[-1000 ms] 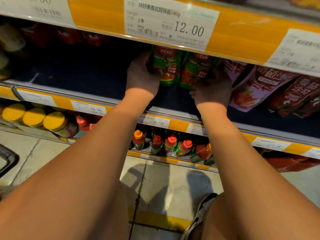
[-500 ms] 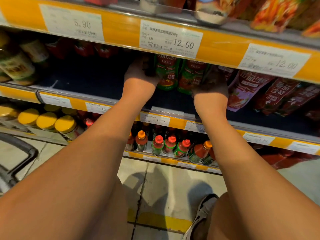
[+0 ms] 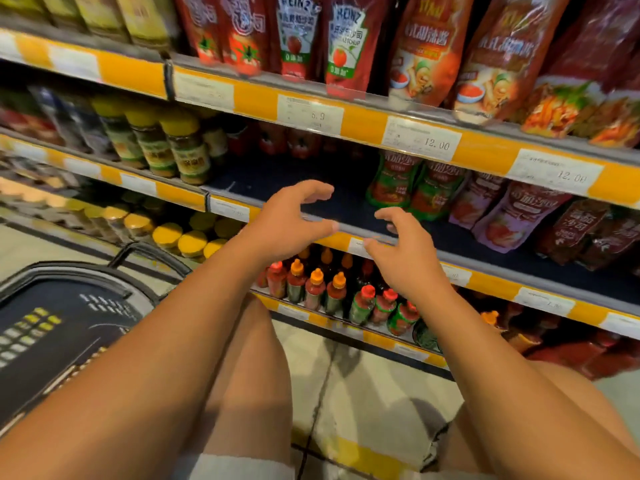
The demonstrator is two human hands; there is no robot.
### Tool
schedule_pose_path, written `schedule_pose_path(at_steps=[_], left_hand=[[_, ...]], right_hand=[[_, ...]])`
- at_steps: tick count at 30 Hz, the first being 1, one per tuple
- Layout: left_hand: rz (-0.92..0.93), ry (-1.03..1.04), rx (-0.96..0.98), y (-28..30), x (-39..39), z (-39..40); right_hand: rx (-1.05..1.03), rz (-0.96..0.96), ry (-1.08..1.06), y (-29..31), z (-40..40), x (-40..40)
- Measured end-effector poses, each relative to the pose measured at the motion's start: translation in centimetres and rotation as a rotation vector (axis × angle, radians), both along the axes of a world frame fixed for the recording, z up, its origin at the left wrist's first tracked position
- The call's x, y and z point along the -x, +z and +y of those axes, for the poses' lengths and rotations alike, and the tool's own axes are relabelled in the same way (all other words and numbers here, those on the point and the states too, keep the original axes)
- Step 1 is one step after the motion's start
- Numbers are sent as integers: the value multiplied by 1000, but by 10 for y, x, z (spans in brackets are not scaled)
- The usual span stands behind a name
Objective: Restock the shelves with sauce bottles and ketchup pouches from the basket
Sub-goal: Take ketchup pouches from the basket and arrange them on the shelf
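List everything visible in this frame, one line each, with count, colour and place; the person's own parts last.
Heinz ketchup pouches: several, red, top shelf.
Green-topped pouches: two, green and red, middle shelf, standing.
Purple pouches: two or more, right of the green pair.
Yellow-lidded jars: three clear, middle shelf, left.
Sauce bottles: many, orange and red caps, lower shelf.
Price tags: several, white on orange shelf edges.
Basket: one, dark, lower left.
Left hand: open, empty, at the shelf edge.
Right hand: open, empty, at the shelf edge.
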State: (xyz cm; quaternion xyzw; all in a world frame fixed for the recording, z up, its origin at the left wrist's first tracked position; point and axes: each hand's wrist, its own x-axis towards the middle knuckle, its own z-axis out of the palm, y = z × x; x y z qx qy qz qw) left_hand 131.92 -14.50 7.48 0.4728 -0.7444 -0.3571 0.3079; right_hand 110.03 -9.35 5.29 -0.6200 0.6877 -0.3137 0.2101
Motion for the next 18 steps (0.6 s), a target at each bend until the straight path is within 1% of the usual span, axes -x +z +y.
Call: schedule_pose_path(at_steps=[2,5,7,10,15,18], left_hand=[[-11,26,13,1,-42,22],[-55,119,35,-5,-115,59],[-99,206,-20,-13,-168,86],[-130,359,-89,-30,-246,125],[-110,673,-200,-85,-348,179],[-73,802,-352,-129,-392,207]], right_hand=[[0,9,61,6,12,-23],[6,-17,160,13,26,-61],[-3,-57,207,18,29,-89],[-36,-32,311,31,29,-137],[-182,-1,551,49,27,-230],[-247,123,692,43,26,-287]])
